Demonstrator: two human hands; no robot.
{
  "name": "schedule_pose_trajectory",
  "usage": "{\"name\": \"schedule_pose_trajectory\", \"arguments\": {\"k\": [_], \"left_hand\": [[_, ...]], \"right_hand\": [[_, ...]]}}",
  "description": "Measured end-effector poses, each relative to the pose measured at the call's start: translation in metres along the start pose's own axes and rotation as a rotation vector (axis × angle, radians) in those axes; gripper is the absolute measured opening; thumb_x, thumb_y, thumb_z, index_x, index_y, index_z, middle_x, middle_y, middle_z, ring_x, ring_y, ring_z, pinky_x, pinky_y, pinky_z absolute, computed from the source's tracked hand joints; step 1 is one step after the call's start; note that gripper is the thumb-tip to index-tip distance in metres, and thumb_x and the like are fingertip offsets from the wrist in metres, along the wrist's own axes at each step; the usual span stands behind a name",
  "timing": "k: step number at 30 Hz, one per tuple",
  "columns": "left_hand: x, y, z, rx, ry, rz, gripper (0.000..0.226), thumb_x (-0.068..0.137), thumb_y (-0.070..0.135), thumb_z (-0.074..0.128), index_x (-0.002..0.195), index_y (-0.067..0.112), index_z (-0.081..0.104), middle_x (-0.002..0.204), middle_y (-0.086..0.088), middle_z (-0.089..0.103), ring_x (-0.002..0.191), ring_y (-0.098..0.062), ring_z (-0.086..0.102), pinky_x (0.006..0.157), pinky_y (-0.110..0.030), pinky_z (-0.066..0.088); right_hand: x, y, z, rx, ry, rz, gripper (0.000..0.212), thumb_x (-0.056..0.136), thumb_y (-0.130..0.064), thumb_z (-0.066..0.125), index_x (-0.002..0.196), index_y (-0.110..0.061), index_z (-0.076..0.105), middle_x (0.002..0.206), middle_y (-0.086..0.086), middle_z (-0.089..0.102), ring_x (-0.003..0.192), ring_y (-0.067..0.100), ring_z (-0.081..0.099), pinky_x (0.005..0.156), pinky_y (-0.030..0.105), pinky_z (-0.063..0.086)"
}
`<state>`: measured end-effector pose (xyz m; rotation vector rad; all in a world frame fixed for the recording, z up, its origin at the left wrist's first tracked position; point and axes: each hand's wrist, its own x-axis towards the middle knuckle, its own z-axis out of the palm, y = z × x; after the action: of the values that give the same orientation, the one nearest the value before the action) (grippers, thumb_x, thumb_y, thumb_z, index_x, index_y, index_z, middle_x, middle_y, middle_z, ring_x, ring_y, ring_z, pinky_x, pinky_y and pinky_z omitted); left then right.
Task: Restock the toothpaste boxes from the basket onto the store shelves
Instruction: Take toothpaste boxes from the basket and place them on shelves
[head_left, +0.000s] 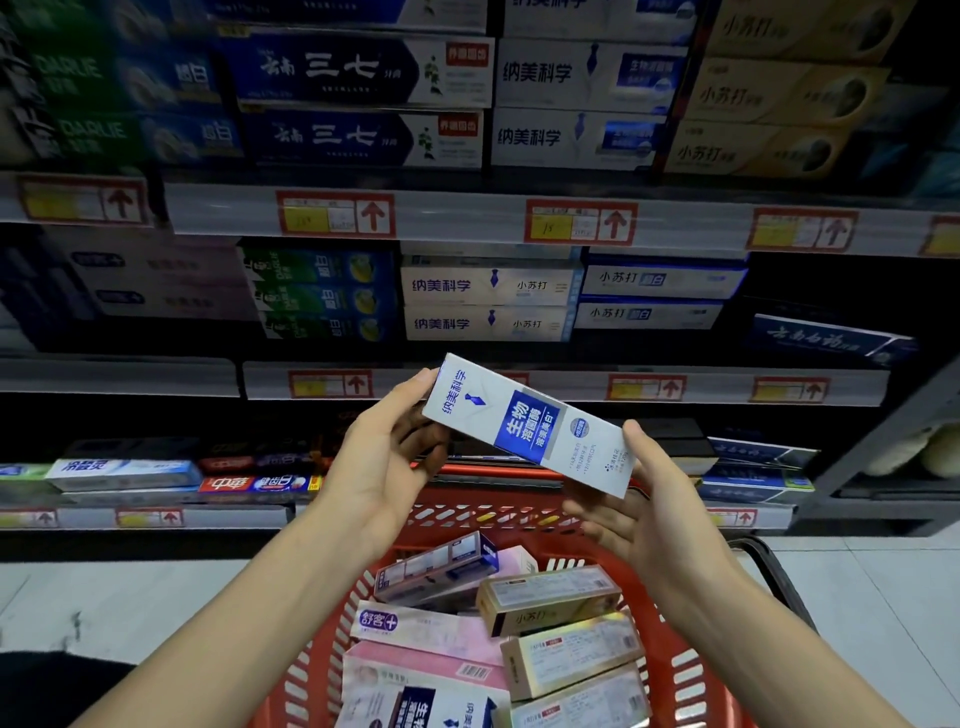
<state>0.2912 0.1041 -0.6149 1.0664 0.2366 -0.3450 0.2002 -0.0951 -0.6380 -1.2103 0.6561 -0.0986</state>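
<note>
Head view looks down over 2 bare forearms at a white and blue toothpaste box (524, 421) held in the air above a red basket (470, 514), in front of the store shelves (467, 222). The box is tilted, its left end higher than its right end, with the printed face toward the camera. The left hand (387, 457) grips the upper-left end, thumb on the near edge and fingers curled behind it. The right hand (639, 499) holds the lower-right end, thumb pressed along the end and fingers spread underneath. Both hands are closed on this 1 box, and it touches nothing else.

The basket sits below the hands and holds more boxes lying loosely across each other. Gold boxes (550, 597) lie on the right and pink boxes (415, 626) on the left. A white and blue one (415, 709) lies at the near edge, partly cut off by the frame. Pale tiled floor (130, 587) shows on either side.

The shelves are faced with stacked toothpaste boxes, and 3 rails carry red and yellow price tags (335, 214). On the top tier, white boxes with a blue panel (582, 137) bear the same lettering as the held box.
</note>
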Motion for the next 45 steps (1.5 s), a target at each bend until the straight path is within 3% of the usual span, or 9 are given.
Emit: {"name": "schedule_pose_trajectory", "arguments": {"k": [4, 9, 16, 20, 25, 31, 35, 41, 45], "left_hand": [[-0.005, 0.002, -0.006, 0.004, -0.007, 0.011, 0.024, 0.095, 0.029, 0.069, 0.076, 0.026, 0.083, 0.088, 0.0, 0.076, 0.072, -0.01, 0.057, 0.068, -0.027, 0.04], [-0.003, 0.005, -0.009, 0.014, 0.004, 0.024, 0.011, 0.098, 0.028, 0.066, 0.1, 0.024, 0.075, 0.092, 0.0, 0.078, 0.075, -0.011, 0.06, 0.07, -0.027, 0.041], [-0.002, 0.004, -0.006, 0.034, -0.025, 0.042, 0.019, 0.099, 0.026, 0.063, 0.113, 0.023, 0.075, 0.105, -0.001, 0.079, 0.085, -0.013, 0.066, 0.075, -0.03, 0.046], [-0.002, 0.003, -0.005, 0.022, -0.044, 0.065, 0.021, 0.099, 0.024, 0.062, 0.116, 0.024, 0.074, 0.102, -0.001, 0.079, 0.083, -0.012, 0.068, 0.075, -0.031, 0.048], [0.003, 0.003, -0.004, 0.103, -0.081, 0.187, 0.026, 0.102, 0.017, 0.057, 0.12, 0.025, 0.075, 0.115, -0.003, 0.078, 0.101, -0.02, 0.072, 0.091, -0.036, 0.052], [0.005, 0.021, 0.013, 0.184, -0.145, 0.359, 0.032, 0.105, 0.009, 0.053, 0.123, 0.027, 0.072, 0.119, 0.001, 0.077, 0.114, -0.019, 0.072, 0.093, -0.034, 0.051], [0.001, 0.038, 0.026, 0.164, -0.165, 0.424, 0.034, 0.105, 0.006, 0.052, 0.125, 0.025, 0.072, 0.121, 0.002, 0.076, 0.114, -0.019, 0.072, 0.095, -0.037, 0.052], [-0.001, 0.052, 0.042, 0.146, -0.181, 0.483, 0.037, 0.104, 0.006, 0.054, 0.131, 0.025, 0.07, 0.123, 0.002, 0.076, 0.117, -0.019, 0.07, 0.095, -0.037, 0.053], [0.001, 0.062, 0.06, 0.215, -0.152, 0.553, 0.032, 0.101, 0.011, 0.062, 0.123, 0.033, 0.072, 0.115, 0.009, 0.078, 0.11, -0.01, 0.072, 0.084, -0.026, 0.055]], "right_hand": [[-0.002, 0.001, 0.002, -0.004, -0.014, -0.006, 0.052, 0.094, -0.062, 0.06, 0.127, -0.022, 0.064, 0.103, 0.011, 0.08, 0.088, 0.029, 0.079, 0.078, 0.038, 0.058], [-0.006, -0.006, 0.005, 0.009, -0.02, -0.035, 0.051, 0.091, -0.061, 0.063, 0.124, -0.021, 0.065, 0.103, 0.01, 0.08, 0.09, 0.026, 0.079, 0.077, 0.035, 0.057], [-0.009, -0.02, 0.003, 0.046, 0.006, -0.107, 0.043, 0.093, -0.055, 0.065, 0.119, -0.022, 0.068, 0.102, 0.006, 0.081, 0.1, 0.028, 0.076, 0.086, 0.036, 0.056], [-0.01, -0.024, 0.001, 0.067, 0.002, -0.145, 0.04, 0.093, -0.053, 0.066, 0.119, -0.023, 0.068, 0.102, 0.007, 0.081, 0.099, 0.026, 0.077, 0.084, 0.035, 0.054], [-0.006, -0.033, 0.0, 0.163, -0.043, -0.186, 0.038, 0.092, -0.044, 0.068, 0.124, -0.023, 0.068, 0.111, 0.009, 0.079, 0.104, 0.024, 0.076, 0.088, 0.035, 0.053], [0.005, -0.07, 0.005, 0.286, -0.168, -0.345, 0.044, 0.09, -0.022, 0.063, 0.133, -0.019, 0.067, 0.126, 0.01, 0.074, 0.121, 0.024, 0.068, 0.104, 0.04, 0.052], [0.005, -0.093, 0.008, 0.314, -0.25, -0.432, 0.049, 0.09, -0.018, 0.06, 0.139, -0.017, 0.063, 0.129, 0.011, 0.072, 0.123, 0.026, 0.068, 0.104, 0.037, 0.056], [0.003, -0.116, 0.007, 0.247, -0.199, -0.503, 0.048, 0.093, -0.027, 0.066, 0.139, -0.017, 0.064, 0.127, 0.008, 0.074, 0.118, 0.024, 0.071, 0.106, 0.039, 0.05], [0.004, -0.134, 0.006, 0.116, -0.068, -0.574, 0.041, 0.087, -0.04, 0.073, 0.124, -0.021, 0.074, 0.11, 0.004, 0.079, 0.106, 0.022, 0.075, 0.091, 0.035, 0.06]]}}
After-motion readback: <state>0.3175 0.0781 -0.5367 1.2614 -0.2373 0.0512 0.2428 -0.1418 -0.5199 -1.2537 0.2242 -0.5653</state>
